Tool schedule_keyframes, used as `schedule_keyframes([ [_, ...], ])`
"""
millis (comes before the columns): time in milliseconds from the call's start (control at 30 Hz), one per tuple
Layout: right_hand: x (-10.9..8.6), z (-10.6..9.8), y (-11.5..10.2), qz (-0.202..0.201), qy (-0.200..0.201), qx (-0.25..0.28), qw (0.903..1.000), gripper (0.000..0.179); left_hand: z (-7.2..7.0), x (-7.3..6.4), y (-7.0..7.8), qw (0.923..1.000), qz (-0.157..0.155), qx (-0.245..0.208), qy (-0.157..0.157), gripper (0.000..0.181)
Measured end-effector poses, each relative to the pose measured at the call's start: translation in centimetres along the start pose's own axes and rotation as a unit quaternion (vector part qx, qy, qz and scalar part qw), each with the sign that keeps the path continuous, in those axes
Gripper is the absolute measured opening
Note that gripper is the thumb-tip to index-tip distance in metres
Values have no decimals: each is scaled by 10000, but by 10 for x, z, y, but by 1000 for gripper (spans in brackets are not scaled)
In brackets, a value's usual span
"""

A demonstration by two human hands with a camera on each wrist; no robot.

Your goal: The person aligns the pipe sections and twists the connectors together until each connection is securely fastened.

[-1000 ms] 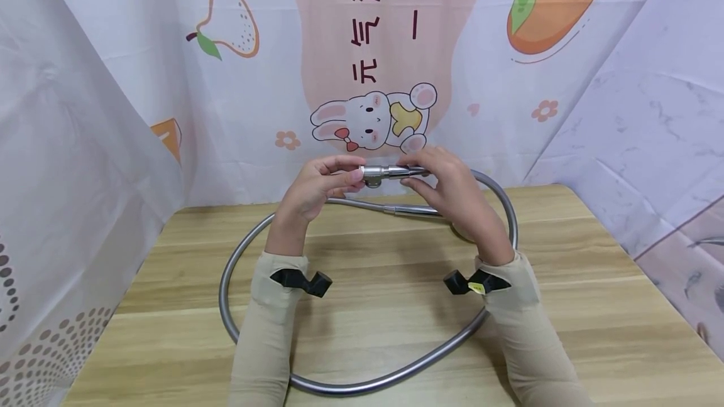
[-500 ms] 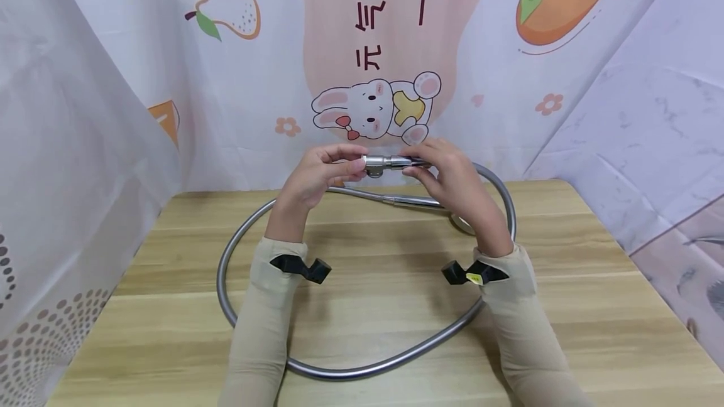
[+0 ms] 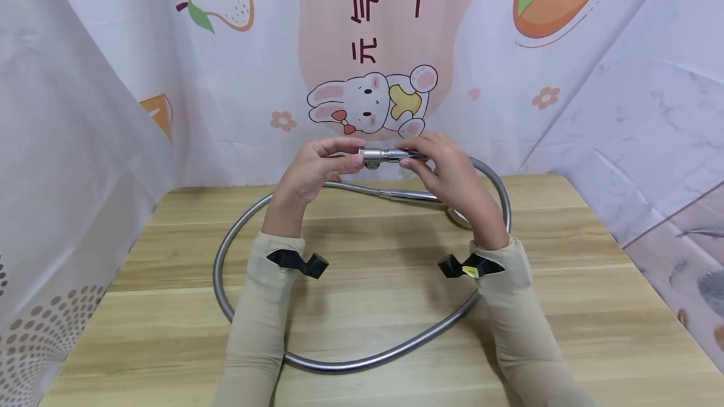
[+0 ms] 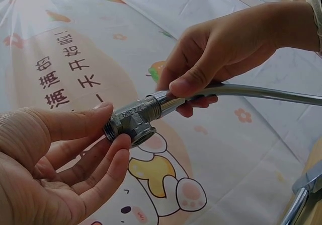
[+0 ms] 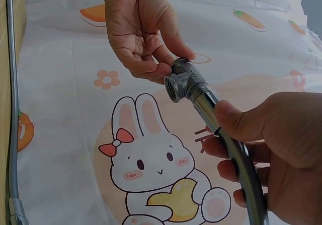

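My left hand (image 3: 312,171) pinches the free end of a metal tee fitting (image 4: 135,119) between thumb and fingers. The fitting's side outlet points downward in the head view, and its threaded mouth shows in the right wrist view. At its other end the fitting meets the chrome end connector (image 5: 205,106) of a grey shower hose (image 3: 339,367). Around that connector and the start of the hose, my right hand (image 3: 449,171) curls its thumb and fingers. Both hands hold the joined parts level above the table's far edge.
The hose loops over the wooden table (image 3: 362,294) under both forearms. Behind the hands, a shower head (image 3: 415,196) lies at the hose's other end, partly hidden by the right wrist. A printed curtain (image 3: 237,99) hangs close behind the table.
The whole scene shifts upward in the head view as the camera tilts. Both hands keep their hold on the fitting and hose connector, with little visible movement between them.
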State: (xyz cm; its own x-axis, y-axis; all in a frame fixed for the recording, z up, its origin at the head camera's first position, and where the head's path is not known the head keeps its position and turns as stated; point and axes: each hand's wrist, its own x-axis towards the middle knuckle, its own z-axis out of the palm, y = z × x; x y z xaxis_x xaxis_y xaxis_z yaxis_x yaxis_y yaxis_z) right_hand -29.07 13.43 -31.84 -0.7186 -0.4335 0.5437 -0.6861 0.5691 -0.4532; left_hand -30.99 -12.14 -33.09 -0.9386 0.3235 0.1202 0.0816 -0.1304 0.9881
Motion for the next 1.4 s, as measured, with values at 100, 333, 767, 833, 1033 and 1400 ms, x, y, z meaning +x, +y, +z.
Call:
schedule_keyframes([
  [100,0,0,-2,109,-25,207,9997,33,0,-1,1,10000,-21,-14,14,27],
  [333,2,-2,-4,102,92,306,9994,32,2,-1,3,10000,-10,-50,35,23],
  [767,1,-6,-2,-45,186,278,9994,24,6,0,3,10000,9,-73,4,25],
  [833,0,-7,-3,-19,149,265,9995,24,7,-1,3,10000,5,-83,10,24],
  [1033,0,-8,-5,-36,88,269,9996,22,7,-3,1,9999,41,-138,24,26],
  [1400,0,-4,-7,73,70,196,9998,35,5,-4,5,9999,31,-143,12,28],
])
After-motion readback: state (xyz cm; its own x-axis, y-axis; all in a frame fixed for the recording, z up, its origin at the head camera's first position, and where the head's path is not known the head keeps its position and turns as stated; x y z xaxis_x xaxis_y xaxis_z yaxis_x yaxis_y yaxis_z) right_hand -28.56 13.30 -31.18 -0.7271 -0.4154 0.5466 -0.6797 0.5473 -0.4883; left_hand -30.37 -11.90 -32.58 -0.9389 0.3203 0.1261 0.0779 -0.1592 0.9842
